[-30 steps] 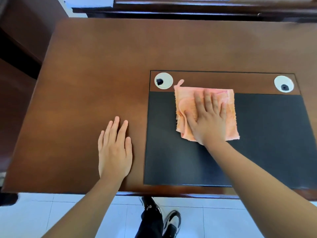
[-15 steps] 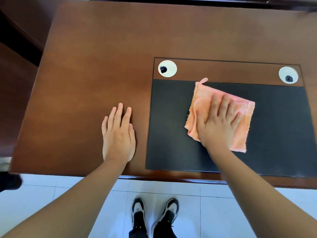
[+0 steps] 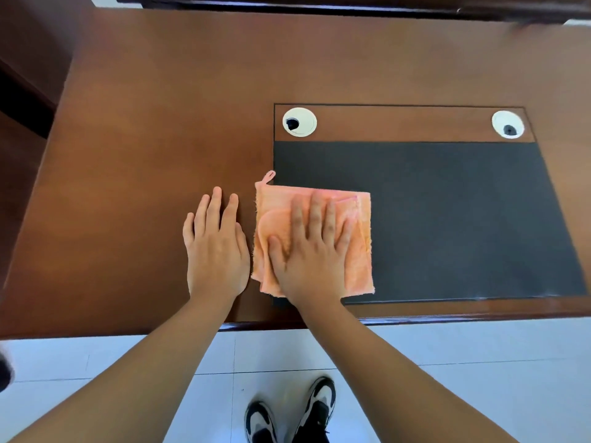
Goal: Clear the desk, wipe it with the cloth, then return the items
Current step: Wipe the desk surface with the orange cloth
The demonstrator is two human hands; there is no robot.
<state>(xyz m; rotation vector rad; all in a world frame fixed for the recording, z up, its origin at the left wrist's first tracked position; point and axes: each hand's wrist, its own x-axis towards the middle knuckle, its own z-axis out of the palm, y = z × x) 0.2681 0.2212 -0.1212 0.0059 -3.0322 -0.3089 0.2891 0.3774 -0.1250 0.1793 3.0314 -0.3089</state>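
An orange folded cloth [image 3: 358, 251] lies flat over the left front corner of the black desk mat [image 3: 447, 219], overlapping onto the brown wooden desk [image 3: 144, 139]. My right hand [image 3: 311, 254] presses down on the cloth with straight, spread fingers. Just left of the cloth, my left hand [image 3: 216, 244] rests flat on the bare wood, fingers straight and together, holding nothing.
Two white round cable grommets [image 3: 299, 122] [image 3: 508, 124] sit in a wooden strip behind the mat. The desk's front edge [image 3: 447, 318] runs just below my wrists. White tiled floor and my shoes [image 3: 289, 417] lie below. Dark furniture stands at the left and back.
My right hand has slid the cloth left and toward me, from the mat's upper middle to its left front corner. My left hand has stayed flat on the wood.
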